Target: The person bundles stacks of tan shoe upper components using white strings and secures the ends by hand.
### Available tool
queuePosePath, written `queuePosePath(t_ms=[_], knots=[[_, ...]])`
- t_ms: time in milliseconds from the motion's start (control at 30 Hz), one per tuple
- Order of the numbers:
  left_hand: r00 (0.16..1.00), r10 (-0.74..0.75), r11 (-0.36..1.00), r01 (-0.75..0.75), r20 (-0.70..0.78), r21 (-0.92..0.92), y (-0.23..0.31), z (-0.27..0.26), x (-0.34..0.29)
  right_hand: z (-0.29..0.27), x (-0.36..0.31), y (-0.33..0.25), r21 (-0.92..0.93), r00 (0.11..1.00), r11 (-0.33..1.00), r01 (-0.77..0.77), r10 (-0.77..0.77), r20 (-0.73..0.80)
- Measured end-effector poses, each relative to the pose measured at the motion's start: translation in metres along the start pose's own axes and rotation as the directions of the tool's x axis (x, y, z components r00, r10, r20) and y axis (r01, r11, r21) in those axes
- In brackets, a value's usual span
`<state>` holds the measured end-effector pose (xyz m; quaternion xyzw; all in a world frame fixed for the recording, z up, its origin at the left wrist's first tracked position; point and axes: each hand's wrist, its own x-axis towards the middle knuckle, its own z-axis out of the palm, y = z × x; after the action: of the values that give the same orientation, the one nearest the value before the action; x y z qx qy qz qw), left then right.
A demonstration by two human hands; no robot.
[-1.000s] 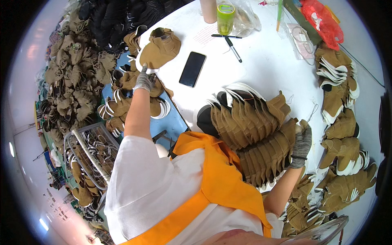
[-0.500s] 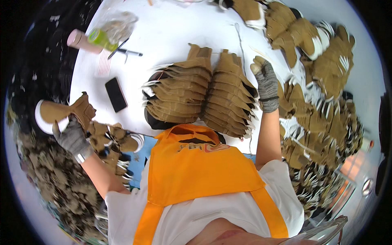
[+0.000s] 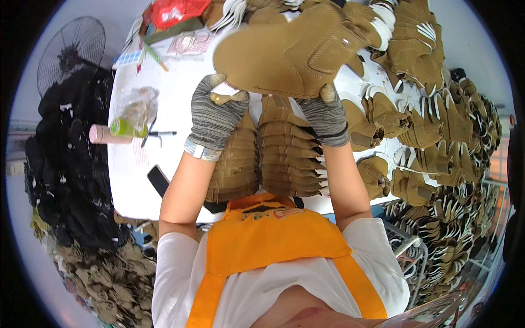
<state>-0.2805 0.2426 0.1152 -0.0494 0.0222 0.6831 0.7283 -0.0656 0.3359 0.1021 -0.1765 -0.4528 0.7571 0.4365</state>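
A brown shoe upper with stitched seams is held up in front of me, over the white table. My left hand, in a grey knit glove with bare fingertips, is closed on its lower left edge. On the lower right edge, my right hand in a matching glove pinches it with the thumb in front. Behind and below my hands lie two rows of overlapping brown uppers, a left row and a right row. The held upper and my forearms hide parts of the rows and the table.
Left on the white table are a phone, a pink bottle, a green container, a plastic bag and pens. More brown uppers crowd the right side. A fan stands beyond black piles.
My left hand has come from the far left to the middle with a brown upper. My right hand has closed on it too. The view has tilted up, showing more of the far table.
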Motion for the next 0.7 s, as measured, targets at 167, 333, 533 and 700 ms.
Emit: queuePosePath(t_ms=[167, 333, 533, 700], knots=[[0.888, 0.166, 0.918, 0.020, -0.428, 0.397, -0.016, -0.012, 0.039, -0.024, 0.007, -0.018, 0.134, 0.988, 0.980, 0.144, -0.134, -0.082], [0.914, 0.379, 0.398, -0.019, -0.146, 0.917, -0.056, -0.028, 0.042, -0.040, 0.002, -0.007, -0.137, 0.966, 0.983, 0.118, -0.146, -0.214], [0.994, 0.109, 0.562, -0.060, -0.001, 0.825, -0.086, 0.002, 0.051, -0.009, -0.004, 0.020, -0.939, 0.899, 0.314, 0.142, -0.438, -0.011], [0.987, 0.056, 0.917, 0.009, -0.150, 0.399, -0.089, 0.000, 0.077, -0.017, -0.002, 0.035, -0.843, 0.959, 0.537, 0.041, -0.258, -0.118]])
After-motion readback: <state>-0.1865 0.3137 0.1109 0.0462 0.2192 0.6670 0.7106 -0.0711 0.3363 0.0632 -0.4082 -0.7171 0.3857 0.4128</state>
